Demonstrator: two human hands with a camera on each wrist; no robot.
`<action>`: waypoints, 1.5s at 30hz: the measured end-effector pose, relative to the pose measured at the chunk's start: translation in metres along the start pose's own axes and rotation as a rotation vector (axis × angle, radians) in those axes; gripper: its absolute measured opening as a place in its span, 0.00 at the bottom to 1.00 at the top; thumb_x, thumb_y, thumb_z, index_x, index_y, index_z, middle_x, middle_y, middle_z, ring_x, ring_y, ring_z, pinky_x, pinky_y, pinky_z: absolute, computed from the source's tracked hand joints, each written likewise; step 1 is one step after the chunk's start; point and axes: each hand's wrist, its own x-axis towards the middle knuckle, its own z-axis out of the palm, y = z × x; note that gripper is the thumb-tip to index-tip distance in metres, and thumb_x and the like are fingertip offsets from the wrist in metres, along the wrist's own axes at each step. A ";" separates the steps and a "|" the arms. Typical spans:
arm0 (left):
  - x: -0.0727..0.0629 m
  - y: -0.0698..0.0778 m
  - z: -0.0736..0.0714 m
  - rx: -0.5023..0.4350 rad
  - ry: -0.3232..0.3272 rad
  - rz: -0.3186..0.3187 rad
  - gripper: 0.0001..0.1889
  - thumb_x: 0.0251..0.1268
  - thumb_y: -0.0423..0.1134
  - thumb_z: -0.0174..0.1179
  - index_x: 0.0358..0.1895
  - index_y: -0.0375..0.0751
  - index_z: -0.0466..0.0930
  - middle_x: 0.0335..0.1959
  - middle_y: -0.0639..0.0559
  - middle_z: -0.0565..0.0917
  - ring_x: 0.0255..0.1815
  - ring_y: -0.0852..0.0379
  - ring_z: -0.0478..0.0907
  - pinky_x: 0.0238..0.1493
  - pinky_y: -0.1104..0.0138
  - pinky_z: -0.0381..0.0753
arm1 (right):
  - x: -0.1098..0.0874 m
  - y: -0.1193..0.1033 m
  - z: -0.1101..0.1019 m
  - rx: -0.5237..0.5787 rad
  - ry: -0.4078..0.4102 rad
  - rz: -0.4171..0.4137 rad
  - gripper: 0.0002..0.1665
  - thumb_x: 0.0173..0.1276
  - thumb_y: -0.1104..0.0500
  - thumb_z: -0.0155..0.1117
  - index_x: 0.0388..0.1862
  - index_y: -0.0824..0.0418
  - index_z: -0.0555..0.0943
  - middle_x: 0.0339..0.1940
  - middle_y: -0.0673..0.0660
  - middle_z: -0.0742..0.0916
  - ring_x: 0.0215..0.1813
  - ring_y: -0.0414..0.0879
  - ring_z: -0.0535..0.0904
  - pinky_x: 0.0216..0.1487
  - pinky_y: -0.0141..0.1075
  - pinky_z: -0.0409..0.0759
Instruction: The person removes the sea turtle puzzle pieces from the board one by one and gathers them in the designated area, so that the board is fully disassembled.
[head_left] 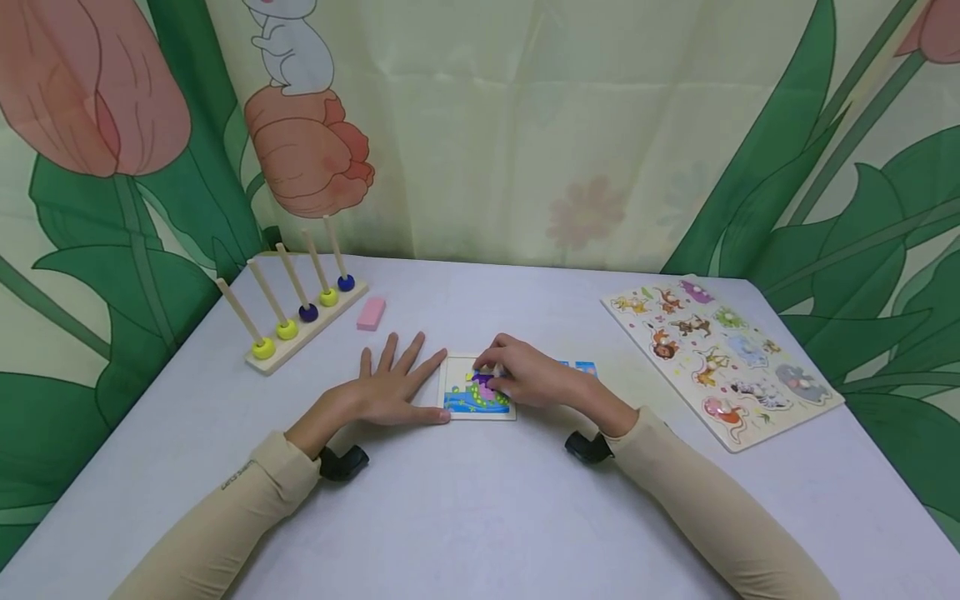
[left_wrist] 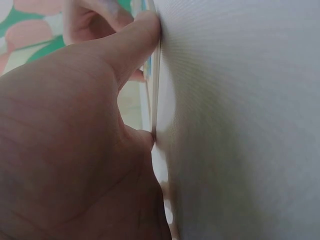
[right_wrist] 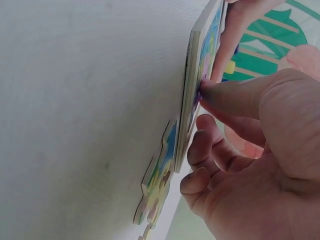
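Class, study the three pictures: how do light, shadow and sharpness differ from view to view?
Head view: bright, fairly even light, with a soft shadow beside the left sleeve on the tabletop; left wrist view: dimmer, with a broad, soft-edged shadow on the tabletop; right wrist view: loose puzzle pieces keep readable edges, while the patterned backdrop looks softer.

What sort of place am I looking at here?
Probably a children's play or learning area: there's a cartoon-printed backdrop, a bead-and-peg stacker and a wooden animal puzzle board.
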 end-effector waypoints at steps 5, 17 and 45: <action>-0.001 -0.002 0.000 -0.010 -0.001 -0.009 0.57 0.61 0.83 0.53 0.87 0.69 0.36 0.89 0.50 0.24 0.87 0.32 0.14 0.77 0.24 0.20 | 0.001 -0.001 0.002 -0.001 0.021 -0.011 0.18 0.76 0.63 0.68 0.63 0.59 0.84 0.53 0.56 0.83 0.47 0.43 0.78 0.55 0.35 0.81; -0.001 -0.003 0.001 -0.010 0.007 -0.005 0.57 0.62 0.82 0.54 0.88 0.68 0.36 0.90 0.50 0.24 0.87 0.31 0.14 0.77 0.24 0.20 | 0.000 -0.006 0.004 -0.035 0.025 0.004 0.20 0.76 0.64 0.68 0.65 0.60 0.82 0.55 0.55 0.86 0.54 0.45 0.81 0.62 0.40 0.84; 0.005 -0.005 0.006 0.001 0.017 -0.002 0.58 0.60 0.83 0.55 0.87 0.69 0.37 0.90 0.50 0.25 0.87 0.31 0.15 0.77 0.24 0.21 | -0.003 -0.006 0.006 -0.040 0.026 0.021 0.24 0.74 0.57 0.72 0.67 0.59 0.82 0.55 0.54 0.85 0.54 0.45 0.80 0.66 0.43 0.83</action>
